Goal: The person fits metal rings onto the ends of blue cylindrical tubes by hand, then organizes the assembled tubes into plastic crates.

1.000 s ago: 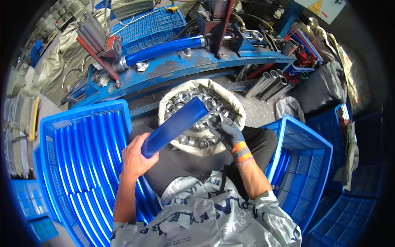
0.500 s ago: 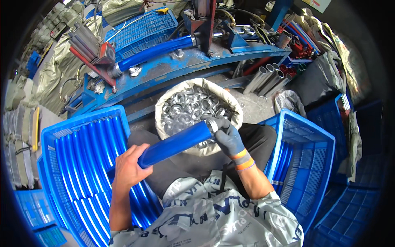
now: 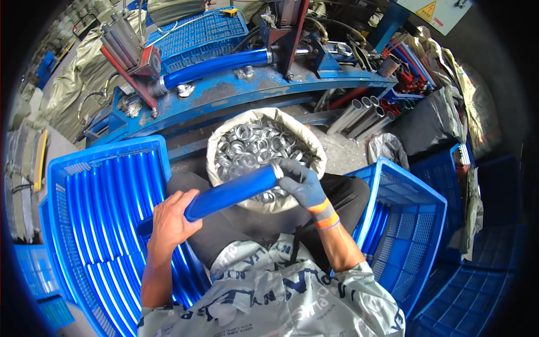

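Note:
My bare left hand is wrapped round the lower left end of a glossy blue tube. The tube slants up to the right over my lap. At its upper right end sits a silver metal ring. My right hand, in a grey glove with an orange cuff, has its fingers closed on that ring; they partly cover it. How far the ring sits on the tube I cannot tell. Just beyond the tube stands a white sack with a rolled rim, full of loose silver rings.
To my left, a blue crate holds several blue tubes. Another blue crate on my right has some tubes inside. Ahead, a blue workbench carries a clamped blue tube. Metal pipes stand beneath its right end.
The whole view has shifted slightly. Both hands and the tube sit a little further left, still in the same hold.

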`<state>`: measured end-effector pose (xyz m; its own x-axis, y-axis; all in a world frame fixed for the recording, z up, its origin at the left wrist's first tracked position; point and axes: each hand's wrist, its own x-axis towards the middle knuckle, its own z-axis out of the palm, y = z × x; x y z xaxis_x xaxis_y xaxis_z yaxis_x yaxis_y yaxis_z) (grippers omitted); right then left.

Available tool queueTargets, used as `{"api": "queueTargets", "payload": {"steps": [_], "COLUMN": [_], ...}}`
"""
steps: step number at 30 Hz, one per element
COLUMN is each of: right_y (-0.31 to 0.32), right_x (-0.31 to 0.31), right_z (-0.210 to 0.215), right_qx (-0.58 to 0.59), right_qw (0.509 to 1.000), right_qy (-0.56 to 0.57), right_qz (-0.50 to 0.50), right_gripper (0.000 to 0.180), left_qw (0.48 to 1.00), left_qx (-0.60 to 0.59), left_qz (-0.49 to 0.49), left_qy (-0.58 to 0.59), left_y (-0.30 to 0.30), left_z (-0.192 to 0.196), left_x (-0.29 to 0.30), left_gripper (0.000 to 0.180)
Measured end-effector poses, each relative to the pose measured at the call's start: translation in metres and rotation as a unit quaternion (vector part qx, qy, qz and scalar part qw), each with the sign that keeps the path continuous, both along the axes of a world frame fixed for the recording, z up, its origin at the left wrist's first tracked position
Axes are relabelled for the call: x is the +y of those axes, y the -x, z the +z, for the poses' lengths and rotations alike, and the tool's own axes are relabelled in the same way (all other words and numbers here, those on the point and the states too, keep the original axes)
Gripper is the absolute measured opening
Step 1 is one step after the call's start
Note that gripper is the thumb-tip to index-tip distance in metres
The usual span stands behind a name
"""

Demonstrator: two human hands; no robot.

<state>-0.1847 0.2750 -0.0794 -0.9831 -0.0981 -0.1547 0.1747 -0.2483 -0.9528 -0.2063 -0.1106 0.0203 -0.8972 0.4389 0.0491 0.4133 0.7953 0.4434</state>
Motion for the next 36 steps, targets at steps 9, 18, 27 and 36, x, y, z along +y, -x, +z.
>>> {"api": "queueTargets", "payload": {"steps": [9, 18, 27, 36], "right_y": [0.085, 0.083, 0.024, 0.029], "right_x": [-0.067, -0.057, -0.055, -0.057], "right_z": [-0.113, -0.174, -0.012, -0.008], "right_qx": [0.147, -0.062, 0.039, 0.016], "right_qw": [0.824, 0.995, 0.977, 0.993], "right_qy": [-0.545, -0.071, 0.209, 0.111], "right_qz": [0.056, -0.044, 0.009, 0.025], "right_gripper": [0.039, 0.022, 0.066, 0.076], "left_qw": [0.848, 0.623, 0.542, 0.579], "left_qx": [-0.116, -0.152, -0.199, -0.177], "left_qz": [0.13, 0.219, 0.284, 0.275], "left_qy": [-0.5, -0.736, -0.765, -0.747], "left_y": [-0.017, -0.03, -0.019, -0.009], "left_z": [-0.023, -0.058, -0.103, -0.105], "left_x": [-0.049, -0.027, 0.023, 0.024], "left_gripper": [0.07, 0.052, 0.052, 0.052]}}
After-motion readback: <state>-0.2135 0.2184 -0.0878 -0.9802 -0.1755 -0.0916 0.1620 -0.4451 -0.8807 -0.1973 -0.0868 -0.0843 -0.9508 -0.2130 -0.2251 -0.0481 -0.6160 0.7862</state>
